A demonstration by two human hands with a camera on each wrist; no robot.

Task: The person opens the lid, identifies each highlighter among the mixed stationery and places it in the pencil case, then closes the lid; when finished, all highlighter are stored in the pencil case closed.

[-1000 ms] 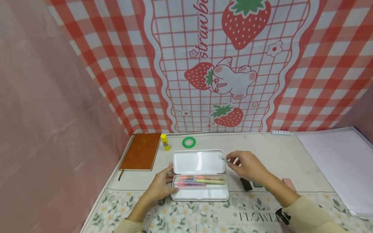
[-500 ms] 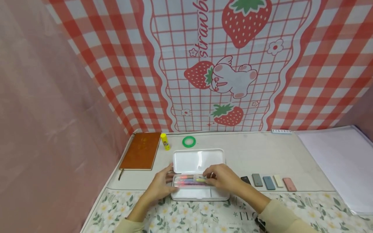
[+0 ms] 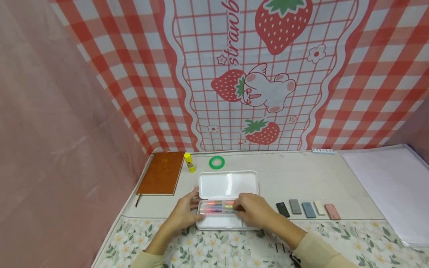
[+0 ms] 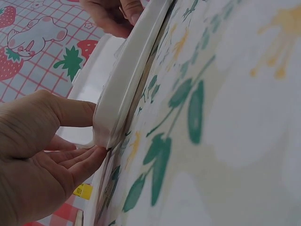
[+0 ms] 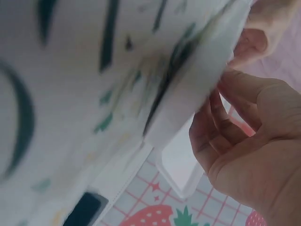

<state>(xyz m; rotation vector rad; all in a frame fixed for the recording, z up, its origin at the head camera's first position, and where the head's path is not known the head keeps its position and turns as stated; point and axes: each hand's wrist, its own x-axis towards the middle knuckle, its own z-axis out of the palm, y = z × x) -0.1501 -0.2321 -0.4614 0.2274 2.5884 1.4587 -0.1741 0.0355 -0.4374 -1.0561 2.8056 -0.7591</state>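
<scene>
A white pencil case lies on the table with its lid raised at the back. Several coloured pens fill its rear compartment; the front one shows a bare white floor. My left hand holds the case's left end, thumb on the near corner and fingers against the side, as the left wrist view also shows. My right hand reaches into the right half of the case, over the pen ends. Its fingers bend behind the case wall in the right wrist view, so whatever lies between the fingertips is hidden.
Several small flat blocks, from black to pink, lie in a row at right. Behind the case are a green tape roll, a yellow glue stick and a brown notebook. A white sheet covers the far right.
My right hand, pinching a thin greyish thing beside the lid a second ago, has moved left and down into the case. The left hand has stayed at the case's left end.
</scene>
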